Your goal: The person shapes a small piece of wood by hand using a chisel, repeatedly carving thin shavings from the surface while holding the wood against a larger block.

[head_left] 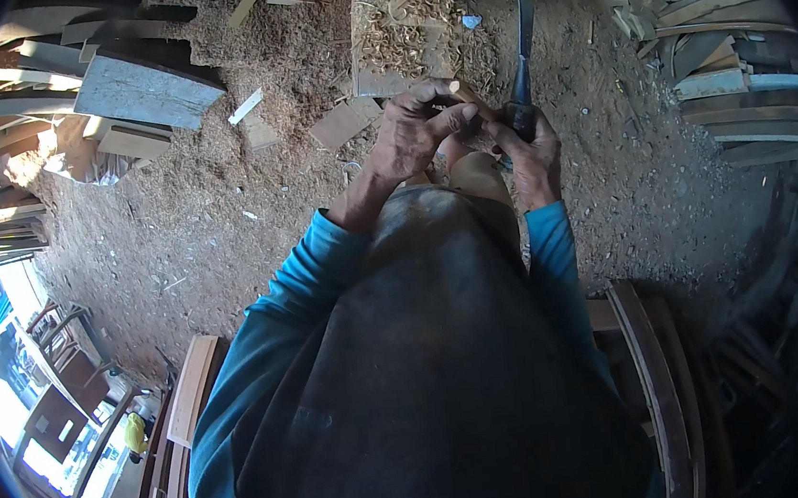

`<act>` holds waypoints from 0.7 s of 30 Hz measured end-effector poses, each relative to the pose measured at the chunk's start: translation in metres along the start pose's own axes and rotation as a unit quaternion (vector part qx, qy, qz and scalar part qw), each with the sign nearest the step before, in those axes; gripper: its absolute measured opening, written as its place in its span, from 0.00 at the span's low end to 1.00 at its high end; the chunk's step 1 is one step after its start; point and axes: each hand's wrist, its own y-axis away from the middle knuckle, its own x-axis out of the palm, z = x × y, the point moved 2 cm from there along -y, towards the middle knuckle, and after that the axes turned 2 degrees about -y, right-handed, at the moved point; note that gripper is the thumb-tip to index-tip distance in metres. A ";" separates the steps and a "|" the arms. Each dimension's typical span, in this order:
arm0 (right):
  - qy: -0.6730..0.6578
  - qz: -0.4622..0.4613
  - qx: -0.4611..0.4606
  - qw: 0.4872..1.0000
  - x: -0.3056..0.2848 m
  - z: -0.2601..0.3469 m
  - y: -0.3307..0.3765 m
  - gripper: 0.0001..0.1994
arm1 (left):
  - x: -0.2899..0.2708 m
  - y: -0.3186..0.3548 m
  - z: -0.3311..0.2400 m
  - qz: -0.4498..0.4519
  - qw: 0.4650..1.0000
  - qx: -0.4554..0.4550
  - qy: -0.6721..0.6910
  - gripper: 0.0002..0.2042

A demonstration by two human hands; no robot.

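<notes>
My left hand [405, 136] pinches a short, pale wooden stick [464, 92] between thumb and fingers, with its cut end facing up and away. Close beside it, my right hand [532, 157] is closed around the dark handle of a chisel [525, 30]. The chisel's long metal blade points away from me. The stick's lower part runs toward the right hand's fingers, and where it ends is hidden. Both hands are just beyond my knees, above the dark apron [427, 342].
Ahead lies a board [387, 79] strewn with curled shavings. Sawdust and chips cover the floor [186, 231]. A pale block [148, 89] and stacked timber stand at the left, with more curved wood pieces [738, 82] at the right. Long boards [651, 388] flank me on both sides.
</notes>
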 end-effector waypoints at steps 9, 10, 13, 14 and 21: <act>0.052 0.023 -0.037 0.998 0.007 0.020 0.019 0.08 | -0.014 0.040 -0.022 -0.098 0.992 -0.078 -0.035 0.10; 0.066 0.013 -0.041 0.997 0.007 0.024 0.020 0.08 | -0.017 0.047 -0.022 -0.109 0.991 -0.082 0.005 0.09; 0.025 -0.025 -0.049 0.998 0.002 0.031 0.027 0.08 | -0.031 0.064 -0.015 -0.131 0.986 -0.079 0.065 0.09; 0.009 -0.031 -0.055 0.998 -0.001 0.032 0.030 0.08 | -0.033 0.068 -0.014 -0.138 0.987 -0.073 0.044 0.08; 0.045 -0.043 -0.001 0.998 -0.030 0.000 0.063 0.13 | -0.042 0.090 0.002 -0.203 0.978 -0.031 -0.028 0.06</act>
